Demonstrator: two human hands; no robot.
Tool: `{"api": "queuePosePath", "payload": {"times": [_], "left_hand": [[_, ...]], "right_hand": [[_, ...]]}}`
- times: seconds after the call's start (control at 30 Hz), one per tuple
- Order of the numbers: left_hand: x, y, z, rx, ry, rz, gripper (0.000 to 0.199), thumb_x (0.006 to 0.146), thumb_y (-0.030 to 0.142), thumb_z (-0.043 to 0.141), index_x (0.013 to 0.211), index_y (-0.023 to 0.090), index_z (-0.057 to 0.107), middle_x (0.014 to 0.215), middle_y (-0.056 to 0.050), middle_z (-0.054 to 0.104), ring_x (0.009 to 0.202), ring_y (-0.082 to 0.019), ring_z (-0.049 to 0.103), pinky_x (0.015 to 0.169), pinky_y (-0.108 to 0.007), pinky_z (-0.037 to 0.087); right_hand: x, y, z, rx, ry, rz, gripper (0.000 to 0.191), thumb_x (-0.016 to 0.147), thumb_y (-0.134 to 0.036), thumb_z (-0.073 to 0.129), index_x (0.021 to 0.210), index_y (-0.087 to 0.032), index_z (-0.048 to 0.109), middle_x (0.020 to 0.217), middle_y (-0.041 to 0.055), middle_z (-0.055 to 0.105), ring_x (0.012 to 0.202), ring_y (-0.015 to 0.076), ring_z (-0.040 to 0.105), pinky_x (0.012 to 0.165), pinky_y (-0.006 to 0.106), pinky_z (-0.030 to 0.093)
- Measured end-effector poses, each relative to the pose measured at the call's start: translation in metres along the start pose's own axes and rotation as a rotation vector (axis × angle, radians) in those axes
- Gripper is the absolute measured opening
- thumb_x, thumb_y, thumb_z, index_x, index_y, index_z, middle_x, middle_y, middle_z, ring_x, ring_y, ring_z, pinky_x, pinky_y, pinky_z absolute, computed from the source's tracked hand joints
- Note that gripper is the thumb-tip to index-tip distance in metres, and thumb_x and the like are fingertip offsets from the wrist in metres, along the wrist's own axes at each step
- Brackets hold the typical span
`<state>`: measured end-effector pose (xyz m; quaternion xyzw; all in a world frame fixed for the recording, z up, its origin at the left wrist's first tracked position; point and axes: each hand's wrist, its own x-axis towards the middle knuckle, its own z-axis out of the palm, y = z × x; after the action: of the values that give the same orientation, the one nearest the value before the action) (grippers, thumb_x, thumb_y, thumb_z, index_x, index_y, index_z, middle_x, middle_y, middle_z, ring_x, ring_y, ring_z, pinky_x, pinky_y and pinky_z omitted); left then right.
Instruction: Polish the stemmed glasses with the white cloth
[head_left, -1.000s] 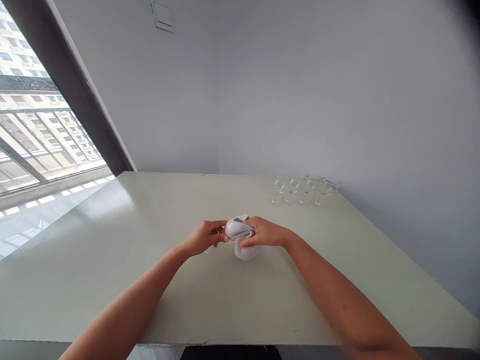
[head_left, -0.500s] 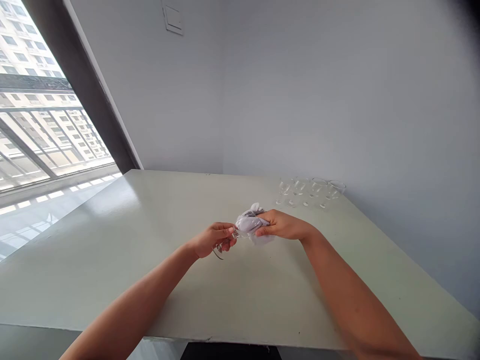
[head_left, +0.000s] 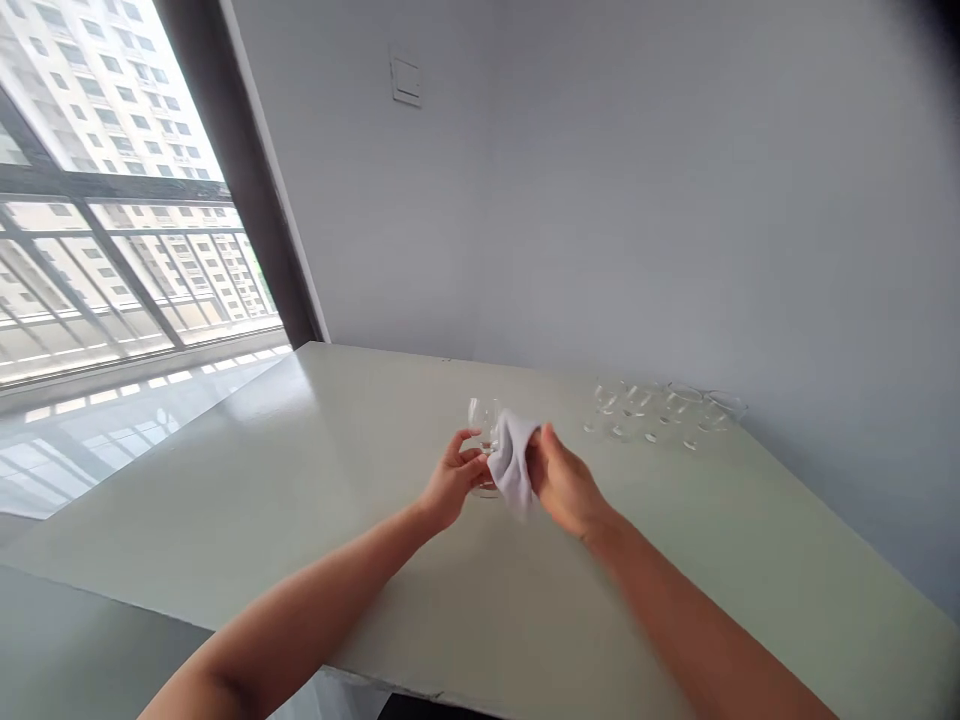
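A clear stemmed glass point(head_left: 482, 418) is upright over the middle of the table, gripped low by my left hand point(head_left: 452, 480), fingers closed around its stem. Just to its right, my right hand point(head_left: 564, 483) pinches a pale lilac-white cloth point(head_left: 514, 460) that hangs down in folds. The cloth overlaps the glass's right side and hides part of it. Whether the foot of the glass touches the table, I cannot tell.
Several clear stemmed glasses point(head_left: 651, 410) stand in a group at the table's back right, near the wall. The pale table point(head_left: 360, 430) fills the lower view. A window point(head_left: 142, 190) is at the left, and a light switch point(head_left: 406, 80) sits on the wall.
The glass has turned from tilted to upright, and the cloth has come off its bowl and now hangs from my right hand. My view has shifted left.
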<state>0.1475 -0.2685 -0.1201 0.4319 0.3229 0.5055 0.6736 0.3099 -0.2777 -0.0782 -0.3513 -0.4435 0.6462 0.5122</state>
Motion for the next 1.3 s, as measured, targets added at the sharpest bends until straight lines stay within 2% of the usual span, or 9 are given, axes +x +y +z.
{"api": "queuePosePath", "payload": {"times": [0.1,0.27,0.5,0.6,0.7,0.8,1.0,1.13,1.3], "left_hand": [[-0.004,-0.007,0.005,-0.003,0.049,0.082,0.050,0.066,0.036,0.069,0.105,0.025,0.040,0.081,0.002,0.054,0.064,-0.011,0.056,0.063,-0.028,0.047],[-0.008,-0.008,0.008,0.109,0.044,0.116,0.047,0.064,0.033,0.070,0.102,0.025,0.043,0.090,0.001,0.046,0.065,-0.011,0.056,0.063,-0.029,0.048],[-0.007,-0.006,0.000,0.800,0.254,0.277,0.078,0.051,0.035,0.078,0.122,0.030,0.046,0.112,-0.007,0.042,0.102,-0.024,0.045,0.089,-0.040,0.037],[-0.007,0.001,-0.001,0.651,0.042,0.271,0.086,0.048,0.036,0.080,0.126,0.030,0.043,0.125,-0.009,0.041,0.117,-0.029,0.037,0.098,-0.042,0.029],[-0.006,0.008,-0.001,0.209,-0.232,0.069,0.077,0.060,0.044,0.072,0.128,0.026,0.040,0.132,-0.012,0.040,0.119,-0.029,0.039,0.094,-0.039,0.034],[-0.005,0.010,0.000,0.001,-0.291,-0.081,0.071,0.062,0.038,0.072,0.124,0.023,0.041,0.127,-0.014,0.047,0.110,-0.026,0.049,0.088,-0.037,0.038],[-0.004,0.010,0.003,0.066,-0.079,-0.072,0.044,0.064,0.033,0.072,0.096,0.019,0.045,0.116,-0.012,0.057,0.092,-0.020,0.058,0.074,-0.030,0.042],[0.000,0.010,0.000,0.116,0.036,-0.028,0.042,0.062,0.032,0.072,0.092,0.019,0.045,0.108,-0.009,0.061,0.089,-0.019,0.059,0.078,-0.032,0.041],[0.010,0.009,-0.011,0.062,0.293,-0.027,0.046,0.059,0.028,0.075,0.091,0.019,0.044,0.110,-0.009,0.059,0.087,-0.016,0.061,0.079,-0.032,0.044]], "right_hand": [[-0.011,0.022,0.017,0.009,-0.033,0.021,0.043,0.078,-0.052,0.051,0.111,-0.025,0.055,0.088,0.0063,0.064,0.081,0.0203,0.057,0.067,0.031,0.043],[-0.007,0.039,0.007,-0.117,-0.055,-0.001,0.036,0.076,-0.039,0.058,0.110,-0.025,0.056,0.092,0.0036,0.062,0.082,0.0164,0.053,0.072,0.028,0.041],[0.001,0.036,-0.007,-0.070,-0.219,0.138,0.034,0.073,-0.044,0.063,0.097,-0.021,0.061,0.077,0.0021,0.059,0.068,0.0136,0.052,0.065,0.026,0.040],[0.003,0.035,-0.010,0.028,-0.226,0.197,0.034,0.071,-0.047,0.064,0.087,-0.017,0.062,0.066,0.0010,0.056,0.056,0.0115,0.049,0.056,0.025,0.039],[0.005,0.039,-0.014,0.074,-0.206,0.227,0.036,0.069,-0.049,0.064,0.078,-0.015,0.061,0.063,0.0016,0.055,0.056,0.0123,0.050,0.056,0.026,0.040],[0.004,0.044,-0.012,0.066,-0.285,0.294,0.038,0.068,-0.050,0.064,0.074,-0.013,0.060,0.061,0.0011,0.054,0.055,0.0113,0.049,0.055,0.025,0.038],[0.007,0.042,-0.003,-0.285,-0.238,0.154,0.043,0.072,-0.058,0.055,0.076,-0.015,0.057,0.062,-0.0013,0.049,0.055,0.0098,0.043,0.052,0.023,0.033],[0.013,0.040,-0.008,-0.723,-0.084,-0.117,0.039,0.076,-0.057,0.049,0.076,-0.018,0.053,0.063,-0.0020,0.051,0.057,0.0112,0.043,0.054,0.023,0.033],[0.010,0.036,-0.017,-1.007,0.239,-0.249,0.039,0.086,-0.052,0.032,0.073,-0.020,0.049,0.059,-0.0001,0.050,0.053,0.0130,0.042,0.051,0.026,0.033]]}}
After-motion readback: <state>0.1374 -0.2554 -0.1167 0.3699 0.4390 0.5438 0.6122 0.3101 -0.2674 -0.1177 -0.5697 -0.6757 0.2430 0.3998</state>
